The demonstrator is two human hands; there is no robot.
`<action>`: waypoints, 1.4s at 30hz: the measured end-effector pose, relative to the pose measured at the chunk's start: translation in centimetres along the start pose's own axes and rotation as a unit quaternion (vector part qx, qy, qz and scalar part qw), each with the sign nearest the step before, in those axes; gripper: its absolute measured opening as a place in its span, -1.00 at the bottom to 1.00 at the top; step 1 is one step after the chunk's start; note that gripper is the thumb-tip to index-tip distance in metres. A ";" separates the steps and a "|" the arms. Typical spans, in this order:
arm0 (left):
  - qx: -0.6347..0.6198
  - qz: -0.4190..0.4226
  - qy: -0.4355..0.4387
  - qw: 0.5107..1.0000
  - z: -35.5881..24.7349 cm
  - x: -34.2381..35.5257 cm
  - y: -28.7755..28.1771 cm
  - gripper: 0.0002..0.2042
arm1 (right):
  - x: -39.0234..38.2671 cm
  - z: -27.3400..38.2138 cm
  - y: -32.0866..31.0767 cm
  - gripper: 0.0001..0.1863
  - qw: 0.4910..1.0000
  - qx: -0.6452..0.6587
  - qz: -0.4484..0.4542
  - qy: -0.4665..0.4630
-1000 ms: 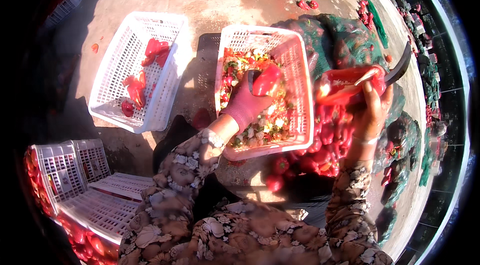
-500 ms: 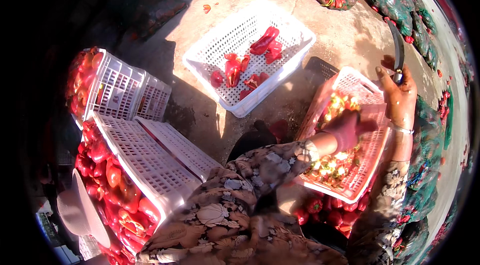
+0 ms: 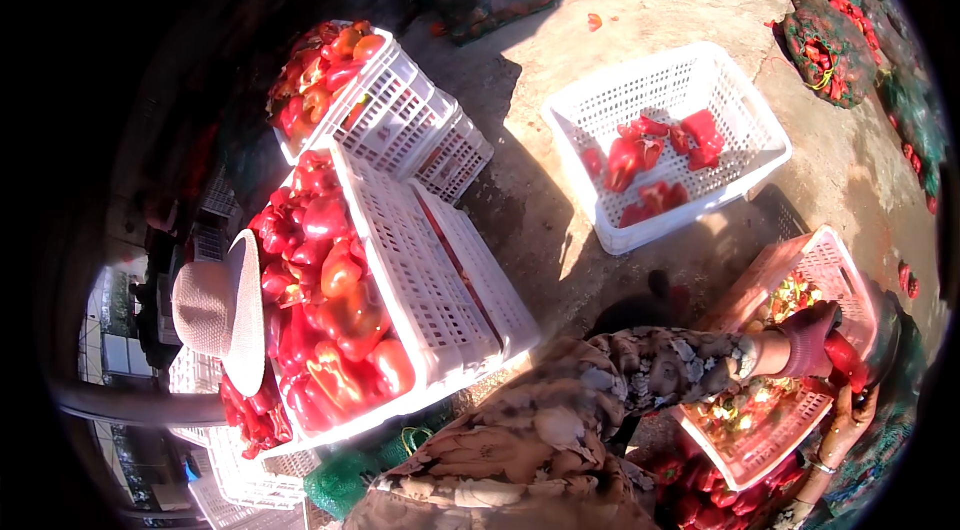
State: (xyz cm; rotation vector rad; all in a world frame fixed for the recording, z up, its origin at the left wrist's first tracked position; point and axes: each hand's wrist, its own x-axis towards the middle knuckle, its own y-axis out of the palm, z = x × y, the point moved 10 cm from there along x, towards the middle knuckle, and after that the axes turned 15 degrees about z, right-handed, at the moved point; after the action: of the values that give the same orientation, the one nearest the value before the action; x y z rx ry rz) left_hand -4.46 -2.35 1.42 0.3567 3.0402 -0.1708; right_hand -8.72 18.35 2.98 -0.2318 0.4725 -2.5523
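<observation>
Over the pink crate [image 3: 737, 460] of pepper scraps at lower right, my gloved left hand [image 3: 805, 340] grips a red pepper [image 3: 845, 362], fingers partly hidden. My bare right hand [image 3: 848, 412] is just below it at the crate's right side, fingers closed on the knife [image 3: 882, 335], whose dark blade is hard to make out against the shaded bags. More red peppers [image 3: 720, 490] lie below the crate. A white crate [image 3: 590, 220] holding several red pepper pieces stands on the concrete ahead.
At left stand white crates [image 3: 400, 240] heaped with red peppers [image 3: 345, 290], a straw hat [image 3: 205, 300] beside the nearer heap and stacked crates [image 3: 445, 160] behind. Green mesh bags [image 3: 830, 55] and loose peppers line the right; another mesh bag [image 3: 340, 480] lies at bottom left.
The view has swung left, bringing the full crates and hat further in. My right hand with the knife has dropped beside my left, which has come up to it with the pepper.
</observation>
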 end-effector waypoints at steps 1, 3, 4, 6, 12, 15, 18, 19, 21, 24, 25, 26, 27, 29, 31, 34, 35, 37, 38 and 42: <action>-0.034 -0.046 -0.007 0.998 -0.1 -0.5 -1.4 -0.62 | -0.2 -0.1 -1.2 -0.60 0.998 -0.040 -0.053 0.006; -0.020 -0.049 0.003 0.999 -0.2 0.8 -0.9 -0.66 | 0.0 0.8 -1.3 -0.63 0.994 0.014 -0.111 -0.016; -0.005 -0.027 0.002 1.000 1.6 1.9 -0.7 -0.48 | 0.7 1.0 -0.1 -0.63 0.990 0.043 -0.132 -0.041; -0.048 -0.010 -0.066 0.997 2.1 2.1 -1.0 -0.54 | 1.3 2.0 0.6 -0.63 0.982 0.023 -0.164 -0.087; -0.154 -0.011 -0.007 0.988 1.5 3.8 0.0 -0.68 | 1.4 3.8 -0.1 -0.58 0.972 0.080 -0.220 -0.002; -0.116 -0.034 0.019 0.992 2.2 3.8 -0.3 -0.73 | 0.5 5.0 0.8 -0.68 0.974 0.080 -0.213 -0.013; -0.112 -0.026 0.027 0.993 2.1 3.7 1.1 -0.75 | -1.1 6.2 0.2 -0.71 0.973 0.003 -0.231 -0.018; -0.089 -0.032 0.030 0.995 1.8 3.6 1.3 -0.75 | -1.6 6.3 0.0 -0.71 0.972 -0.034 -0.232 -0.012; -0.121 -0.052 0.036 0.991 2.0 3.4 1.6 -0.78 | -2.8 6.8 0.3 -0.72 0.965 -0.051 -0.257 -0.020; -0.079 -0.106 -0.038 0.990 4.1 3.8 0.7 -0.79 | -5.3 8.9 -1.0 -0.70 0.931 -0.169 -0.320 -0.049; -0.104 -0.122 -0.047 0.986 6.2 5.0 -1.1 -0.74 | -6.7 8.9 -3.3 -0.71 0.915 -0.084 -0.389 -0.060; -0.113 -0.114 -0.050 0.986 7.5 5.5 -2.6 -0.69 | -6.9 10.2 -4.4 -0.73 0.911 -0.003 -0.409 -0.059; -0.094 -0.094 -0.056 0.990 8.1 5.4 -3.1 -0.64 | -7.3 11.5 -5.4 -0.75 0.895 0.073 -0.435 -0.065; 0.020 0.003 -0.094 0.995 6.9 4.7 0.6 -0.46 | -7.6 10.9 -7.4 -0.79 0.914 0.079 -0.396 0.033; 0.179 0.092 -0.083 0.976 5.1 3.9 5.1 -0.21 | -7.6 8.4 -9.4 -0.76 0.921 0.081 -0.381 0.020; 0.279 0.139 -0.034 0.950 3.0 2.8 5.8 -0.23 | -6.0 4.5 -8.3 -0.77 0.932 0.150 -0.325 0.064; 0.333 0.169 -0.033 0.927 3.3 2.6 6.4 -0.25 | -5.3 3.7 -7.3 -0.77 0.930 0.186 -0.311 0.066; 0.426 0.321 -0.123 0.837 4.3 1.6 10.2 -0.40 | -1.9 2.5 -5.0 -0.78 0.927 0.240 -0.289 0.007; 0.469 0.331 -0.116 0.811 5.2 0.9 11.3 -0.46 | 1.1 3.3 -2.5 -0.77 0.930 0.271 -0.248 -0.013; 0.473 0.331 -0.118 0.808 7.7 2.0 8.8 -0.47 | 11.9 11.2 7.2 -0.73 0.957 0.287 -0.021 -0.031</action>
State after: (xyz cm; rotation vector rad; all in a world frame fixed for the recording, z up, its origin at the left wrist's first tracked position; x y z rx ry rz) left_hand -3.86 5.65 -7.25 1.2735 2.1489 -1.5115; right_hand -12.52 3.08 11.45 -0.1071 -0.3073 -2.5878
